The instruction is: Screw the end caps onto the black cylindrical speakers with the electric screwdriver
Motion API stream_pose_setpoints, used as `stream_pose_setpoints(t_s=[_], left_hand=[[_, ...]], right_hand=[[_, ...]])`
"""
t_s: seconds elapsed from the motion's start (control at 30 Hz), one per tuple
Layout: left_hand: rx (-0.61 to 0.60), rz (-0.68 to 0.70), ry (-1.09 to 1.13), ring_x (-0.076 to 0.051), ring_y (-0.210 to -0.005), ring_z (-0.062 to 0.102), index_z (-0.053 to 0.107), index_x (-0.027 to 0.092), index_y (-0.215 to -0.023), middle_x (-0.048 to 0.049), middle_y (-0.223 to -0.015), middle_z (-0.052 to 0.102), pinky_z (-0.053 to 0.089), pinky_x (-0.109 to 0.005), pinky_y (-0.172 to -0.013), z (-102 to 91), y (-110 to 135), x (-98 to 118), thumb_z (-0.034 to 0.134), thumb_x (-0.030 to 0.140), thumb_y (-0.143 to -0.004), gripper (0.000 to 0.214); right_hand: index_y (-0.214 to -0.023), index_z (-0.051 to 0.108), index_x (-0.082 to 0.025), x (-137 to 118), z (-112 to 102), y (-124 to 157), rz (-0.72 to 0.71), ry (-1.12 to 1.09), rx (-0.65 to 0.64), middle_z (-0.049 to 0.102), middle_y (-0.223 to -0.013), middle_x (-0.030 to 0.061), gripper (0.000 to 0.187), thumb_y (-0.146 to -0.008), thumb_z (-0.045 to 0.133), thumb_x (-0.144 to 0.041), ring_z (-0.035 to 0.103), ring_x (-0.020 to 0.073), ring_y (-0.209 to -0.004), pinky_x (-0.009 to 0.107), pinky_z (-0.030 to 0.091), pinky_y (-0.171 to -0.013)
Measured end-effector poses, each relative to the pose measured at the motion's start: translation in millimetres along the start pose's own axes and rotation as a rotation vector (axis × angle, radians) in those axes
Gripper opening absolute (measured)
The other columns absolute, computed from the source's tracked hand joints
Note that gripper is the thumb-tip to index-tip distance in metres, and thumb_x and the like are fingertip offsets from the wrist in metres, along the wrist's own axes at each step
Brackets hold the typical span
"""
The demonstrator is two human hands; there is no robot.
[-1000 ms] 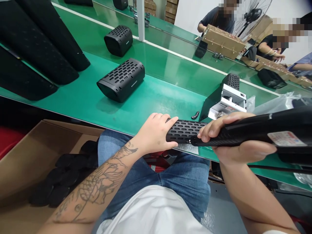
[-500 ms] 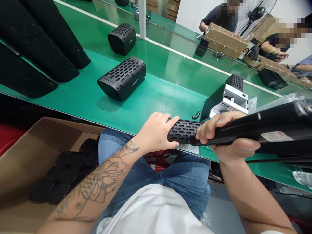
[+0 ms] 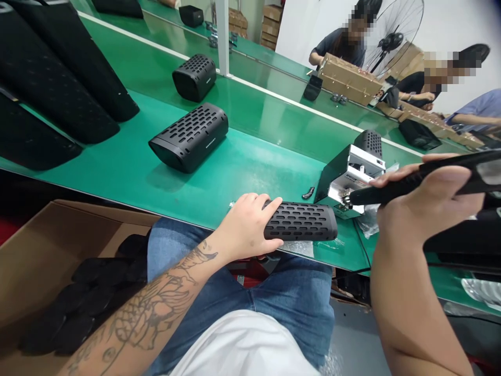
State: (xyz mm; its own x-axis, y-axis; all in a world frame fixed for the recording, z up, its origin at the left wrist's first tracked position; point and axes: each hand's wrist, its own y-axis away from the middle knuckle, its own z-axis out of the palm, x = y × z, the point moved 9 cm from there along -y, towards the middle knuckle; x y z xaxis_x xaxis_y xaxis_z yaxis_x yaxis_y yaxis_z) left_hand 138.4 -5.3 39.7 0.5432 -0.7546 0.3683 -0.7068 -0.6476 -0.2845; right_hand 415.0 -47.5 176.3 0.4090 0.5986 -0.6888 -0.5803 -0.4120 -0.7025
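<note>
My left hand (image 3: 250, 224) is wrapped round one end of a black slotted housing (image 3: 303, 222), which lies at the bench's front edge with its slotted face up. My right hand (image 3: 426, 201) grips a black electric screwdriver (image 3: 395, 190), held nearly level and pointing left. Its tip is at the silver front of a screw feeder (image 3: 354, 175); whether the two touch I cannot tell. A small black curved piece (image 3: 308, 193) lies left of the feeder. Under the housing shows some clear bubble wrap (image 3: 299, 248).
Two more slotted housings, a nearer one (image 3: 191, 138) and a farther one (image 3: 194, 77), stand on the green bench (image 3: 258, 156). Long black panels (image 3: 58, 73) lean in at left. A cardboard box (image 3: 35, 245) with black parts sits below the edge. Co-workers (image 3: 340, 47) work across the bench.
My right hand has moved the screwdriver off the housing, right and up to the screw feeder. My left hand keeps its hold on the housing. The view has shifted slightly.
</note>
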Motion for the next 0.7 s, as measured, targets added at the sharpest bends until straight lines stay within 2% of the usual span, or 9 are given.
stream_pose_setpoints(t_s=[0.03,0.1,0.2,0.3,0.4,0.47,0.6,0.7], left_hand=[[0.010,0.000,0.008,-0.041,-0.120,0.064,0.057,0.009,-0.156,-0.0222,-0.139,0.067,0.052,-0.058,-0.111,0.3,0,1,0.083,0.055,-0.082,0.091],[0.021,-0.007,0.029,-0.042,-0.120,0.064,0.057,0.009,-0.155,-0.0227,-0.139,0.066,0.052,-0.060,-0.110,0.7,-1,3,0.083,0.056,-0.082,0.090],[0.019,-0.012,0.092,-0.042,-0.126,0.063,0.056,0.014,-0.157,-0.0215,-0.147,0.063,0.051,-0.062,-0.113,1.0,0,0,0.080,0.057,-0.086,0.086],[0.040,-0.002,0.244,-0.042,-0.145,0.055,0.046,0.022,-0.164,-0.0197,-0.164,0.051,0.045,-0.062,-0.124,0.8,8,-9,0.076,0.055,-0.092,0.085],[0.096,0.014,0.422,-0.042,-0.162,0.038,0.028,0.026,-0.173,-0.0184,-0.176,0.034,0.037,-0.060,-0.133,4.4,20,-24,0.077,0.054,-0.092,0.099],[0.116,0.009,0.491,-0.044,-0.166,0.031,0.018,0.028,-0.176,-0.0188,-0.179,0.027,0.032,-0.062,-0.136,11.9,26,-35,0.081,0.055,-0.089,0.111],[0.069,-0.083,0.583,-0.045,-0.162,0.039,0.008,0.031,-0.176,-0.0209,-0.179,0.023,0.038,-0.065,-0.132,34.3,34,-56,0.091,0.049,-0.078,0.129],[0.049,-0.086,0.604,-0.044,-0.161,0.041,0.006,0.031,-0.175,-0.0217,-0.178,0.025,0.040,-0.065,-0.131,41.2,35,-58,0.094,0.045,-0.074,0.135]], right_hand=[[-0.089,0.067,-0.021,6,-8,-7,-0.080,0.058,0.047,0.055,-0.055,-0.0027,0.039,-0.092,0.073,-0.060,0.060,0.0208,-0.044,0.034,0.052,-0.045],[-0.085,0.065,-0.022,23,-16,-14,-0.158,0.099,0.050,0.054,-0.052,-0.0021,0.038,-0.098,0.065,-0.058,0.060,0.0219,-0.040,0.034,0.049,-0.041],[-0.079,0.063,-0.023,40,-23,-12,-0.153,0.093,0.048,0.053,-0.049,-0.0013,0.041,-0.098,0.060,-0.059,0.057,0.0226,-0.037,0.036,0.048,-0.038],[-0.079,0.063,-0.023,37,-27,-7,-0.146,0.090,0.063,0.052,-0.050,-0.0024,0.043,-0.097,0.064,-0.063,0.055,0.0216,-0.037,0.036,0.048,-0.038],[-0.085,0.064,-0.023,30,-32,-6,-0.167,0.112,0.095,0.054,-0.051,-0.0034,0.048,-0.094,0.067,-0.069,0.056,0.0212,-0.039,0.035,0.046,-0.039],[-0.086,0.063,-0.023,35,-35,-8,-0.157,0.138,0.094,0.056,-0.051,-0.0027,0.050,-0.094,0.067,-0.071,0.057,0.0216,-0.039,0.035,0.047,-0.041],[-0.081,0.061,-0.023,51,-34,-10,-0.077,0.153,0.039,0.057,-0.050,-0.0003,0.053,-0.092,0.067,-0.075,0.058,0.0230,-0.038,0.036,0.049,-0.043],[-0.079,0.064,-0.024,44,-30,-7,-0.026,0.128,0.009,0.056,-0.050,0.0006,0.052,-0.090,0.068,-0.075,0.059,0.0233,-0.040,0.036,0.050,-0.042]])
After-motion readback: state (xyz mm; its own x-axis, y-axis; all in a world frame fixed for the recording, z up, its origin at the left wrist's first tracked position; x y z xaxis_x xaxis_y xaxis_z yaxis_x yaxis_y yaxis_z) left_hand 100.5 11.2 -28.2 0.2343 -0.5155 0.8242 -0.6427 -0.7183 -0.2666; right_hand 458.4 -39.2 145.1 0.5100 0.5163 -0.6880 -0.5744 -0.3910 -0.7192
